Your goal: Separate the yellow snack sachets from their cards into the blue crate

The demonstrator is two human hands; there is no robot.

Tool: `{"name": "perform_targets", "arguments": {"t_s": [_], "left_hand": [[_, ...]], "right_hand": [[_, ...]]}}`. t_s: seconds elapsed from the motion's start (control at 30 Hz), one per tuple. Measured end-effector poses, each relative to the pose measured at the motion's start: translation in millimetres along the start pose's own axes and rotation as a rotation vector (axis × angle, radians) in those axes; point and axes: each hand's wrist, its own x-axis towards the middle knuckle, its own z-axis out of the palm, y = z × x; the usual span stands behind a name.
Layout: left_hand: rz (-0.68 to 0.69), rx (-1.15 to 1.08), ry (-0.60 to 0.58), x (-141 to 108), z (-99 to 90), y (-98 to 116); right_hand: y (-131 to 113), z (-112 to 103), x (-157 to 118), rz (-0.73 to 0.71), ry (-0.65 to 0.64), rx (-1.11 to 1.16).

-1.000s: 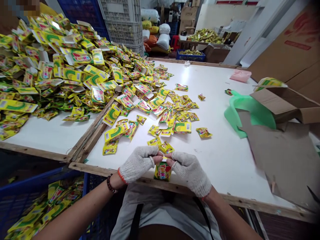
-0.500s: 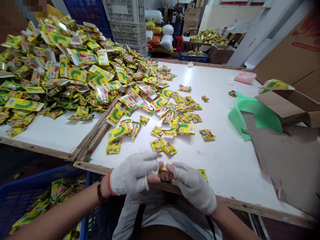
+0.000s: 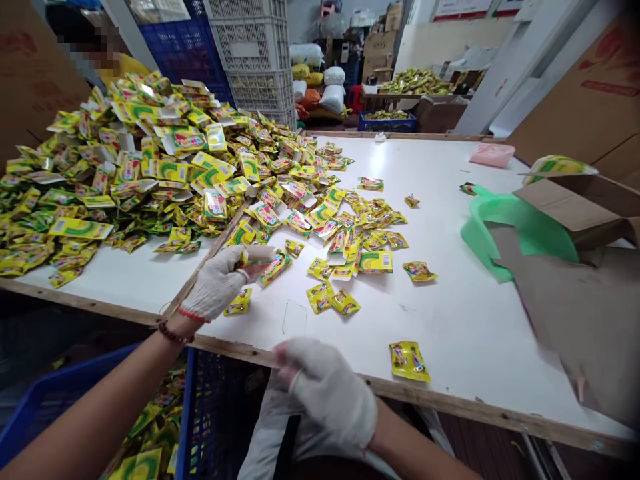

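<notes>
My left hand (image 3: 223, 277), in a white fingerless glove with an orange cuff, reaches over the table beside the wooden divider. Its thumb and fingers close around a small yellow box (image 3: 243, 257), mostly covered by the hand. Just beyond the fingertips lies a green and yellow packet (image 3: 276, 268); a yellow sachet (image 3: 239, 302) rests below the palm. My right hand (image 3: 327, 387), gloved likewise, hovers at the table's front edge above my lap. Motion smears its curled fingers, so whether anything is in them is unclear. To its right lies another yellow sachet (image 3: 409, 361).
A large heap of yellow boxes and sachets (image 3: 165, 160) covers the left, spilling over the wooden divider (image 3: 193, 280). Below left stands a blue crate (image 3: 187, 407) holding more. A green scoop (image 3: 525, 227) and cardboard (image 3: 550, 313) occupy the right. Another person (image 3: 123, 67) is behind the heap.
My hands have separated: the left moved forward and left to the box, the right drew slightly left and down. The small yellow item between them is out of sight. The view shifted slightly.
</notes>
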Motion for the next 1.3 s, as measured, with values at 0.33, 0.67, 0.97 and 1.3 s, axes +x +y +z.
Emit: {"name": "perform_targets", "arguments": {"t_s": [0.33, 0.67, 0.97, 1.3], "left_hand": [[-0.239, -0.884, -0.221, -62, 121.1, 23], [-0.16, -0.762, -0.174, -70, 110.3, 8], [-0.013, -0.402, -0.303, -57, 89.9, 10], [-0.11, -0.569, -0.368, -45, 90.8, 5]], "right_hand": [[53, -64, -15, 0.165, 0.377, 0.083], [53, -68, -11, 0.073, 0.297, -0.092], [45, -69, 3, 0.141, 0.161, -0.154], [35, -73, 13, 0.054, 0.076, -0.181]]}}
